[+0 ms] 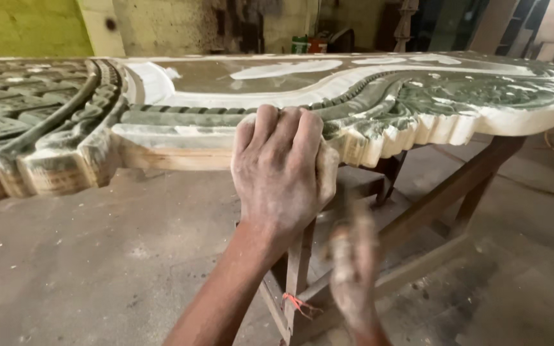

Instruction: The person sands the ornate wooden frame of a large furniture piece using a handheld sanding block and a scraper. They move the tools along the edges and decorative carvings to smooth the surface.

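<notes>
Gripping the dusty carved wooden panel [367,109], left hand [283,170].

- Carved panel [367,96]: wood, matt, coated in grey-green paint with pale chalky patches; the scalloped edge looks rough, bare wood shows on the underside.
- Left hand [283,170]: dusted white with powder, fingers over the panel's edge.
- Right hand [354,263]: blurred, dusty too.
- Trestle [444,198]: plain brown wood, unfinished and dull.
- Floor [97,256]: grey concrete, rough, dusty.
</notes>
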